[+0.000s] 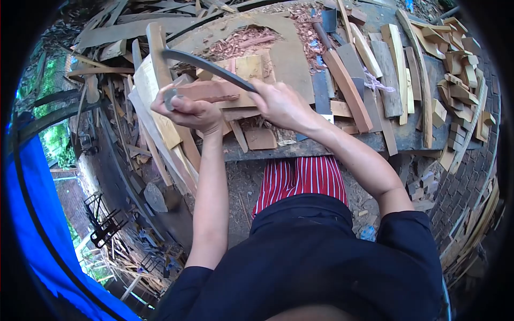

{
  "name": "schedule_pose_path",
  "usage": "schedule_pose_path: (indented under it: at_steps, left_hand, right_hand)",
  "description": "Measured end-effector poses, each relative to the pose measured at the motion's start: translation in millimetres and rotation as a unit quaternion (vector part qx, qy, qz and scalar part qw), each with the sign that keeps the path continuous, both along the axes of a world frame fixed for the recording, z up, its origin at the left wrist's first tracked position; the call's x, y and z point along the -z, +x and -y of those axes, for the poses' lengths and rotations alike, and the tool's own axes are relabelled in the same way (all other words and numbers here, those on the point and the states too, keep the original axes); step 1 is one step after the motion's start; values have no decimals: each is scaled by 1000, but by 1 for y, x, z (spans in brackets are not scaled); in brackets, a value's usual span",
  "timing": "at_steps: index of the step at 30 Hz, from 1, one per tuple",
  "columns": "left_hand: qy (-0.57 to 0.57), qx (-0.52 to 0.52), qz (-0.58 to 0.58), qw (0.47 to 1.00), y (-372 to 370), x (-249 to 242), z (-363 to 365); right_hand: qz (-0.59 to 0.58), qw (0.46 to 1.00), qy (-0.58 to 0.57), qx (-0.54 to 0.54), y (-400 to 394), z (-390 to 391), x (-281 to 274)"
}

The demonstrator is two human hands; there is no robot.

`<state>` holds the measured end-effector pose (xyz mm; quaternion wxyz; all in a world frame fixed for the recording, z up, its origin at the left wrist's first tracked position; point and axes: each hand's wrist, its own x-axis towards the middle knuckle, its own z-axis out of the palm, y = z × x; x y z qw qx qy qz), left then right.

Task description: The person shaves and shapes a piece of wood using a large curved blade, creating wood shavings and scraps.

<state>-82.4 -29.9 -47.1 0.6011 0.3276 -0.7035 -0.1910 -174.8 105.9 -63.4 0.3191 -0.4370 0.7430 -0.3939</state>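
Curved dark blade [210, 66] is running from the R hand [278, 104] out toward 10 o'clock, above the near edge of the bench [230, 156]. R hand is gripping its near end w/ fingers wrapped round, no visible gap; handle itself is mostly hiding under the palm. L hand [193, 113], at abt 8 o'clock from the R, is making a tight fist, thumb over, round a grey-ended piece [170, 99]; can't tell what the rest of it is, b/c fingers are covering it. Reddish wood [206, 90] is lying just at 1 o'clock from the L fist, under the blade's line in this view; can't tell if blade & wood are touching. Pale block [243, 65] is sitting beyond, at approx 11 o'clock from the R hand, shavings [219, 51] farther out.

Handling, my guess: blade is looking like metal, so stiff, not bending, mod. weight, prob. tip-heavy w/ that length hanging past the fist. Not fragile; a sweaty palm might be making it slippery. Best hold is seeming to be the R-hand end, full wrap, w/ bare fingers staying off the long edge, sharpness unknown.
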Motion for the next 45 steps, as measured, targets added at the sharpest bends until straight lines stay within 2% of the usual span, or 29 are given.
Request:
schedule_pose_path:
  at_steps: [1,3,5,6,7,9,10,12,14,16,17,18,20,21,23,25,27,28,30,32,34,36,40,42,43,44,45]
  left_hand:
    - [-24,-7,18,1000,3,0,3]
    - [-40,3,36,999,7,-3,2]
    - [-32,0,39,999,9,-2,4]
    - [-21,2,39,999,9,-1,3]
    - [-21,-3,35,999,8,-1,2]
    - [-57,-1,51,997,16,1,7]
    - [-87,-3,68,994,15,2,11]
    - [-65,-7,65,996,14,3,6]
    - [-42,-4,43,998,11,2,6]
    - [-67,-21,66,995,12,-2,4]
    - [-57,-17,64,996,11,-3,2]
    - [-48,-13,59,997,10,-4,2]
    - [-42,-12,56,997,13,-1,3]
    - [-53,-19,59,997,12,0,4]
    - [-71,-27,59,995,9,0,9]
    - [-35,-26,54,998,14,3,5]
    - [-44,-14,50,998,13,0,4]
    - [-51,-8,47,998,12,0,5]
    - [1,-6,47,999,18,2,-1]
    - [-11,1,47,999,14,-3,0]
    - [-12,2,45,999,14,-2,0]
    - [-34,-10,36,999,10,-4,2]
    - [-60,22,54,996,20,-3,6]
    - [107,100,-86,985,-1,-21,1]
    - [203,122,-164,958,-8,-33,-5]
    - [203,125,-163,957,-4,-32,0]
    - [252,186,-193,930,4,-30,8]
  right_hand:
    - [2,1000,3,-1,-4,4,-23]
    - [3,994,-106,29,-6,11,-56]
    - [13,995,-92,32,0,6,-46]
    - [20,996,-74,39,3,-1,-35]
    - [-30,999,30,4,12,-7,5]
    - [19,998,57,9,8,-22,80]
    - [13,999,49,9,2,-17,74]
    - [-25,998,63,2,7,-19,50]
    - [-23,999,29,10,4,-9,22]
    - [0,997,-73,40,1,-3,-18]
    - [-17,988,-135,70,4,-3,-23]
    - [-16,988,-136,67,6,-3,-17]
    - [-22,999,-7,47,13,-12,14]
    - [-46,993,106,6,20,-19,47]
    - [-65,993,96,11,20,-25,65]
    - [-72,993,98,12,24,-31,76]
    - [-39,999,26,11,10,-20,60]
    - [-40,999,25,12,2,-12,50]
    - [-10,998,-60,32,-3,-4,14]
    - [1,995,-81,54,-3,-3,-10]
    - [9,991,-107,74,1,-4,2]
    - [-41,994,99,-10,6,-16,55]
    - [-55,995,80,-5,8,-27,78]
    - [-63,995,73,-18,-1,-24,79]
    - [-37,995,94,-26,-4,-22,79]
    - [-36,995,93,-23,-7,-21,83]
    - [40,994,98,-36,-11,-19,88]
